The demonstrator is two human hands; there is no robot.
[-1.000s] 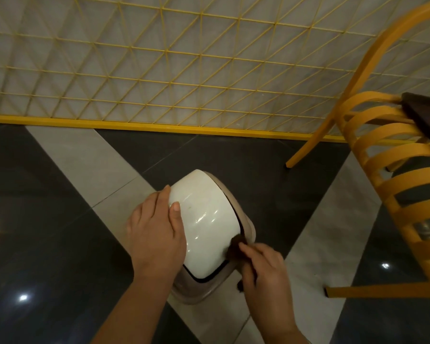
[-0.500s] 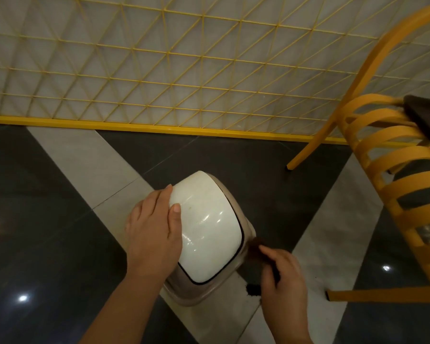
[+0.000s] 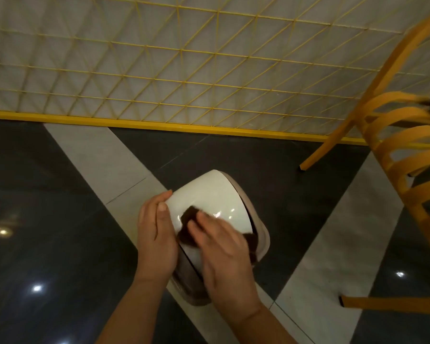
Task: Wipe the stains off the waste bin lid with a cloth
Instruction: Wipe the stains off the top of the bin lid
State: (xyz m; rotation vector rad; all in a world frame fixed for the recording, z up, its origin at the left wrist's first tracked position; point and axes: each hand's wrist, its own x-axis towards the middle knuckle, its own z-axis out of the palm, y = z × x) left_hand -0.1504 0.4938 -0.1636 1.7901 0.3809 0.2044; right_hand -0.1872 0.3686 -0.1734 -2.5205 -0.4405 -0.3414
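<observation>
Standing on the floor (image 3: 47, 219), the waste bin (image 3: 261, 234) sits where a pale tile strip crosses the dark glossy tiles, well in front of the yellow wire grid panel (image 3: 159, 70). Its white domed lid (image 3: 209, 194) is closed on the beige body.

Left hand (image 3: 157, 234): placed against the left edge of the lid, fingers fairly straight along the side, thumb lying on the white surface. It steadies the bin; the fingers are not curled round anything.

Right hand (image 3: 221, 247): laid flat over the near half of the lid, fingers extended and spread, pressing a dark brown cloth (image 3: 189, 216) onto the lid. The hand is motion-blurred. The cloth shows beyond the fingertips toward the left hand, and a further part of it shows at the right of the hand, hanging over the lid's right edge against the bin rim. The two hands are just beside each other, the cloth between them.

A bright reflection lies on the lid just beyond the right hand's fingers. Stains on the lid cannot be made out.

To the right of the bin, well apart from it, stands a yellow slatted chair (image 3: 407, 157); one leg reaches the floor near the grid panel's yellow base rail (image 3: 134, 122).
</observation>
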